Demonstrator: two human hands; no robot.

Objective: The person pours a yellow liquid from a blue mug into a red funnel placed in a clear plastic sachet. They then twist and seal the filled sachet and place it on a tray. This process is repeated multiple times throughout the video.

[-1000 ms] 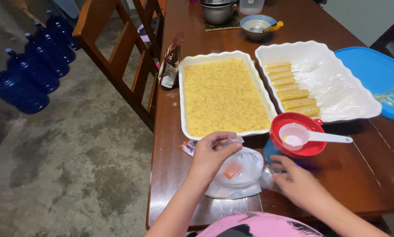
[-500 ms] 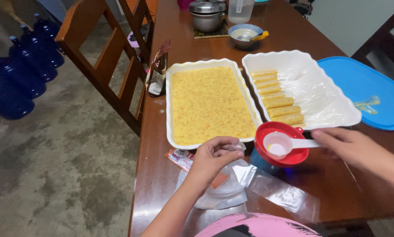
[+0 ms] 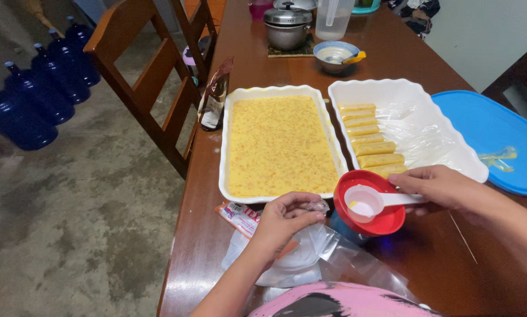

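My right hand (image 3: pixel 445 186) grips the handle of a white measuring scoop (image 3: pixel 366 202) that rests in a red lid (image 3: pixel 386 218) on a blue container. My left hand (image 3: pixel 285 220) pinches the top of a clear plastic bag (image 3: pixel 310 258) lying on the wooden table (image 3: pixel 392 58). A white baking dish (image 3: pixel 228 147) filled with a yellow mixture sits just beyond my left hand. To its right, a second white dish (image 3: pixel 451 147) holds a row of rolled yellow wraps and clear plastic.
A blue oval lid (image 3: pixel 492 129) lies at the right. A small bowl (image 3: pixel 336 56), a metal pot (image 3: pixel 288 26) and a clear pitcher (image 3: pixel 332 17) stand at the far end. A dark packet (image 3: pixel 213 97) leans at the table's left edge. Wooden chairs (image 3: pixel 152 76) and blue water bottles (image 3: pixel 34 94) stand at the left.
My right hand has left the plastic bag, risen to the red lid and taken hold of the white scoop's handle. My left hand stays on the bag.
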